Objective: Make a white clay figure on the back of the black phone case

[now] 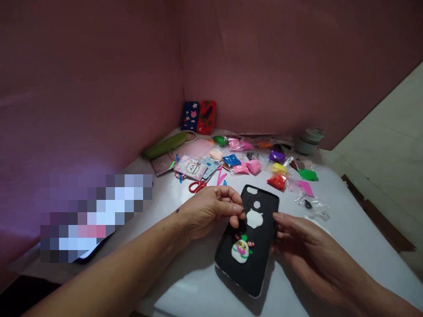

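A black phone case [261, 255] lies on the white table [346, 237], tilted, with a flat white clay shape [254, 219] near its middle and a small colourful clay figure [241, 249] lower down. My left hand [211, 211] curls its fingers at the case's left edge, fingertips pinched beside the white shape. My right hand [304, 242] rests against the case's right edge, fingers extended along it.
Several small bags of coloured clay [254, 163] are scattered behind the case. Red-handled scissors [197, 186], pink tools and sticker cards lie at the left. Two decorated cases [200, 116] lean on the pink wall. A grey cup [309, 140] stands at the back right.
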{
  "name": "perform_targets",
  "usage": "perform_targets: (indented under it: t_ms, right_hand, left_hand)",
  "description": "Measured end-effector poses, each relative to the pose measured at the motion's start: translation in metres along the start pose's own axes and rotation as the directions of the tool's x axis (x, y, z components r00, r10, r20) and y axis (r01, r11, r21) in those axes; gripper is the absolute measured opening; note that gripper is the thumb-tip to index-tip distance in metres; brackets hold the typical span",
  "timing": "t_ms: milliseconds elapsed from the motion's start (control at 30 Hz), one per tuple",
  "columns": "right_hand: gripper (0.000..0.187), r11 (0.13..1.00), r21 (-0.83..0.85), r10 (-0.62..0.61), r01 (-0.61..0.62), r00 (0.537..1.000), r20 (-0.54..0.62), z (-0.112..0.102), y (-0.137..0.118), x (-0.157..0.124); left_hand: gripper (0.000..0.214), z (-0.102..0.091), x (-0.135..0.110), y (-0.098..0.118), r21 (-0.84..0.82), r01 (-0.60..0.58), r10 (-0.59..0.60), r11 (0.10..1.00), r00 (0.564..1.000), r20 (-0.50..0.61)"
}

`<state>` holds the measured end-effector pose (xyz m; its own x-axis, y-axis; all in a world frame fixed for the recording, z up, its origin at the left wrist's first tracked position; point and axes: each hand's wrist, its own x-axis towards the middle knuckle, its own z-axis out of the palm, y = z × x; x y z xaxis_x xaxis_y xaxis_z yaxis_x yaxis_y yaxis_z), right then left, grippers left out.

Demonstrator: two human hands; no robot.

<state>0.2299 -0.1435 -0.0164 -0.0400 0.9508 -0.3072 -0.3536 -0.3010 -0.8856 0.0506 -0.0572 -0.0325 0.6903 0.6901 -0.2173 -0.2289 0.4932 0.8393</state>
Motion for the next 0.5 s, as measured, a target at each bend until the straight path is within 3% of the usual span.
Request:
perform_targets:
  t_ms: [167, 367, 500]
  right_hand:
    - [0.018, 0.953, 0.276, 0.131, -0.125, 0.991, -0.001, 0.002, 0.006, 0.004]
    - [0.023, 0.949, 0.282, 0.092, -0.139, 0.981, 0.172, -0.002, 0.011, 0.006]
    - [0.019, 0.954, 0.276, 0.069, -0.116, 0.982, 0.174, -0.003, 0.009, 0.006]
  left_hand:
    - [0.013, 0.005, 0.000, -0.004, 0.041, -0.036, 0.037, 0.998, 0.999, -0.011]
    - [0.011, 0.010, -0.004, 0.003, 0.261, -0.030, 0.049, 0.965, 0.997, -0.065]
    - [0.006, 0.018, -0.012, 0.019, 0.519, -0.070, 0.133, 0.852, 0.987, -0.086]
